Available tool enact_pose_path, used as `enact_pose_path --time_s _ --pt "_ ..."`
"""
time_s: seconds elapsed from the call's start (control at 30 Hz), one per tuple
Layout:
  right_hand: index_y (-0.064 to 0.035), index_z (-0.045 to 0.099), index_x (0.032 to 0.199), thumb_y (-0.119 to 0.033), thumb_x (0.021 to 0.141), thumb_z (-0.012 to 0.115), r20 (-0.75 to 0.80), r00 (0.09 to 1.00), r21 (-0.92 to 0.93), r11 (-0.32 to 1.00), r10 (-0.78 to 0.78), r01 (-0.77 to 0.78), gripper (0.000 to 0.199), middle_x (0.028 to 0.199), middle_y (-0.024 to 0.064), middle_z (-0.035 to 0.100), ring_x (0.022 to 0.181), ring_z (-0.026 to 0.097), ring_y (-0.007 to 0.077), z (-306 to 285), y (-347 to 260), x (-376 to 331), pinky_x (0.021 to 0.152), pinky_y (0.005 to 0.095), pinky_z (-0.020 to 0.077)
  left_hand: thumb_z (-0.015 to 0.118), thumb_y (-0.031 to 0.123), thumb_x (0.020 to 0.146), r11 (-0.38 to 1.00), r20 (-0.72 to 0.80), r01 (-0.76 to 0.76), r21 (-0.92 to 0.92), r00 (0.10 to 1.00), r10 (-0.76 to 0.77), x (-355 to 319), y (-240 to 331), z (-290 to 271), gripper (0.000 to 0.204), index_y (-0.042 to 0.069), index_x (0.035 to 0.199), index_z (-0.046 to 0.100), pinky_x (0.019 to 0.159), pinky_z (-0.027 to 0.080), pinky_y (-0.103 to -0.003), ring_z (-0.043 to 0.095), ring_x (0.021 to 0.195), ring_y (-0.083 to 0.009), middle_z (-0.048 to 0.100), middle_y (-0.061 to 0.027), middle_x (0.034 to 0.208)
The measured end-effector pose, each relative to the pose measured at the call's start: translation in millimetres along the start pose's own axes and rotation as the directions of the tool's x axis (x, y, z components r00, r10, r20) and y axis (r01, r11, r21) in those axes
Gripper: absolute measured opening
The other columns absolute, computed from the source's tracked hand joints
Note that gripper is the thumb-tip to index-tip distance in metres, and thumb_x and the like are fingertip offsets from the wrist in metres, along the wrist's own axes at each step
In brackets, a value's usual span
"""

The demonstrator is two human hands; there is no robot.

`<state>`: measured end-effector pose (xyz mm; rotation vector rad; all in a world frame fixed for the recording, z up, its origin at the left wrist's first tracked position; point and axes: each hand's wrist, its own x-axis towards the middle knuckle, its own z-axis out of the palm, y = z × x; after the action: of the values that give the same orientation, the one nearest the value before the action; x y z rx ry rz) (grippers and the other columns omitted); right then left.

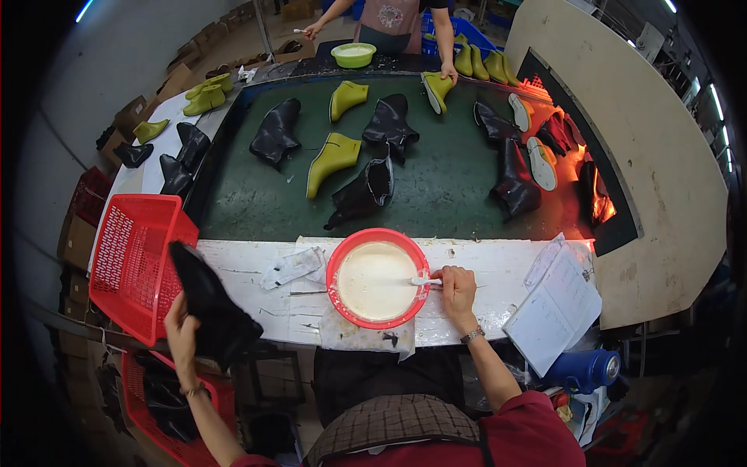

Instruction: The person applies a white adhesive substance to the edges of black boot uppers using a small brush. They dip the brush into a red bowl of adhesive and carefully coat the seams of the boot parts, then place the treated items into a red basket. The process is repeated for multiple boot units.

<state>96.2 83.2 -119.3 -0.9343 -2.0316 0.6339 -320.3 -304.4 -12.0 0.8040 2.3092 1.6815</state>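
My left hand (181, 327) grips a black boot upper (212, 303), held up beside the red plastic basket (128, 265) at the bench's left end. My right hand (455, 286) rests on the right rim of a red bowl (337, 265) filled with white glue (373, 280). Its fingers pinch the white handle of a small brush (422, 282) whose tip dips into the glue. The bowl stands on a white, glue-stained bench (257, 272) right in front of me.
Beyond the bench runs a dark green conveyor (443, 194) carrying black boots (366, 191) and yellow-green boots (333, 159). A glowing heater opening (591, 187) is at its right. Another person (389, 19) stands at the far end beside a green bowl (353, 54). An open notebook (556, 307) lies right.
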Motion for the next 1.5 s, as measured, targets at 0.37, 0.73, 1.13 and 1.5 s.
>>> enact_pose_path --time_s 0.37,0.73,1.13,1.5 --pt "-0.0076 0.074 0.079 -0.018 0.105 0.042 0.05 0.999 -0.056 0.998 0.016 -0.014 0.043 0.067 0.0071 0.059 0.068 0.054 0.0255 -1 -5 0 0.075 0.0402 0.0374 0.063 0.041 0.097 0.75 -0.094 -0.006 0.661 0.991 0.092 11 -72 110 0.075 0.008 0.158 0.033 0.114 0.028 -0.055 0.044 0.133 -0.0407 0.051 -0.0215 0.143" --pt "-0.0091 0.075 0.107 -0.02 0.109 0.039 0.021 0.998 -0.028 0.998 0.053 -0.052 0.038 0.07 0.0027 0.063 0.068 0.056 0.0199 2 -10 0 0.08 0.0367 0.0389 0.063 0.042 0.097 0.781 -0.141 0.007 0.624 0.985 0.104 9 -67 109 0.072 0.006 0.155 0.039 0.114 0.026 -0.053 0.046 0.131 -0.0383 0.055 -0.0199 0.139" --pt "-0.0037 0.055 0.115 -0.014 0.106 0.052 -0.059 0.953 0.386 0.888 0.296 -0.251 0.014 0.074 0.0034 0.062 0.068 0.055 0.012 7 0 -8 0.066 0.0289 0.0471 0.061 0.044 0.098 0.777 -0.141 0.007 0.629 0.984 0.105 8 -69 108 0.072 0.007 0.155 0.039 0.113 0.027 -0.052 0.047 0.13 -0.0381 0.054 -0.0195 0.14" --pt "-0.0037 0.05 0.108 -0.009 0.106 0.052 -0.069 0.95 0.436 0.866 0.305 -0.246 0.006 0.079 0.0023 0.065 0.064 0.051 0.0053 7 0 -8 0.058 0.0228 0.0426 0.064 0.043 0.096 0.79 -0.15 0.002 0.613 0.982 0.115 7 -66 109 0.072 0.007 0.154 0.041 0.114 0.027 -0.053 0.047 0.13 -0.0382 0.055 -0.0199 0.141"
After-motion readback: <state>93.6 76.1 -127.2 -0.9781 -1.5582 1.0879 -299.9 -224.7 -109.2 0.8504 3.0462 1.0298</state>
